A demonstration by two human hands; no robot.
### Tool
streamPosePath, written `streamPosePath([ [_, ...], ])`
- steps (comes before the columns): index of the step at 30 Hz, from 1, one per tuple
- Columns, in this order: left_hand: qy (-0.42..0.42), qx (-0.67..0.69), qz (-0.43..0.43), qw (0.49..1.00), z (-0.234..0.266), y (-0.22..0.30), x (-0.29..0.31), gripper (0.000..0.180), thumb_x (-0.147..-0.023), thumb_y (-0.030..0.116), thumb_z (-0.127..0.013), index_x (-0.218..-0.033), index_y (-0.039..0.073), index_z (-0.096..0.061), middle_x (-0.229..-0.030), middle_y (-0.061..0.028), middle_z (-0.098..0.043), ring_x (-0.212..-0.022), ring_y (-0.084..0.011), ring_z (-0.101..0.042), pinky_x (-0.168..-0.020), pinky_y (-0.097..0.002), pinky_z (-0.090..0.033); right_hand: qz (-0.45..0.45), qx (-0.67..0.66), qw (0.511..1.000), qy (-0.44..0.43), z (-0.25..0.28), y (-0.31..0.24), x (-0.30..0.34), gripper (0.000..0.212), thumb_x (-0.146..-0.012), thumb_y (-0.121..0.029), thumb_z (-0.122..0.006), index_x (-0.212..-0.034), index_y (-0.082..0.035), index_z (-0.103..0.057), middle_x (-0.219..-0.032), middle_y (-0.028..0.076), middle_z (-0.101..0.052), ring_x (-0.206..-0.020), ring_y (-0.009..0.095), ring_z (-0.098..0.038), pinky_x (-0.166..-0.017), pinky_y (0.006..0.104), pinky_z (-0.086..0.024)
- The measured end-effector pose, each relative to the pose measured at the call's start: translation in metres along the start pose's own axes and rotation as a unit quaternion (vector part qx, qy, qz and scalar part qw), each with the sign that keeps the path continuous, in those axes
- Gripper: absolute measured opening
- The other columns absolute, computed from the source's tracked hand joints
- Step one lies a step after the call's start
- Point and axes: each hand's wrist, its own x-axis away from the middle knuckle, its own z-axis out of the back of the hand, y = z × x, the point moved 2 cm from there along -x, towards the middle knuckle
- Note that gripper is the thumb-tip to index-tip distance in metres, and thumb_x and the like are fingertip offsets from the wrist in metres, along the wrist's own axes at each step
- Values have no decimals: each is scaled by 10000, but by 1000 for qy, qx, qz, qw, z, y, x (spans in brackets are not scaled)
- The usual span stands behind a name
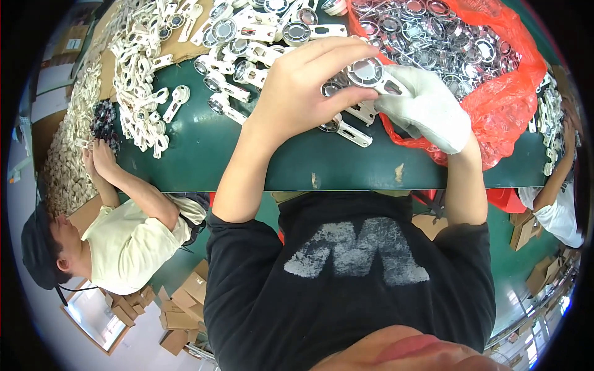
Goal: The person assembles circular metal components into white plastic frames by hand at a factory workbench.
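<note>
Between my two hands, above the green table, is a white plastic part with a round, chrome-ringed disc at one end and a short slotted handle. My bare left hand curls round the disc, fingers at its far edge and thumb at its near edge. On the handle end my right hand, in a whitish glove, is closed; the palm hides some fingers. Just below lies a similar white part on the table. More white parts with round discs are heaped beyond my left hand.
A red plastic bag full of shiny chrome rings lies open at the far right. White parts pile up at the left on cardboard. Co-workers sit at both sides, one in a cream shirt. Cardboard boxes stand on the floor.
</note>
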Motion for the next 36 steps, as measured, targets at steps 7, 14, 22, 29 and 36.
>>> streamPosePath([
  [7, -29, 111, -4, 993, 3, -1, -5, 558, -746, -23, -731, -1294, 60, -672, -1365, -131, -652, -1273, -292, -613, -1071, -384, -467, 53, 8, 998, 36, 1, -4, 1, 314, -875, -246, -622, -1059, 2, -680, -829, 137, -662, -742, 231, -621, -735, 361, -503],
  [14, -36, 136, -9, 990, -3, -1, -3, 532, -759, -11, -725, -1286, 38, -669, -1369, -140, -648, -1272, -300, -614, -1082, -393, -461, 14, -26, 1000, 0, 0, 1, 1, 316, -859, -258, -633, -1034, 0, -681, -756, 109, -614, -687, 204, -574, -694, 350, -479],
  [22, -64, 170, -14, 983, 0, -3, -2, 500, -784, -5, -736, -1277, 33, -662, -1345, -135, -659, -1273, -290, -614, -1079, -381, -472, -57, -43, 997, -23, -3, -6, 5, 360, -835, -258, -652, -1097, -16, -694, -764, 101, -612, -674, 189, -553, -685, 341, -469],
  [29, -62, 184, 39, 980, 2, 4, 2, 566, -787, -33, -725, -1338, 34, -609, -1388, -145, -628, -1296, -306, -595, -1090, -386, -462, 3, -27, 1000, 1, -4, -3, 3, 380, -835, -236, -667, -1143, -13, -688, -786, 103, -624, -686, 172, -578, -680, 338, -475],
  [36, -81, 161, 18, 983, 1, 13, -2, 584, -767, -110, -672, -1333, 15, -603, -1382, -164, -628, -1285, -338, -601, -1078, -397, -464, 108, -111, 987, -35, 0, 8, 11, 331, -932, -291, -611, -1111, -23, -688, -746, 78, -613, -653, 164, -589, -612, 307, -475],
])
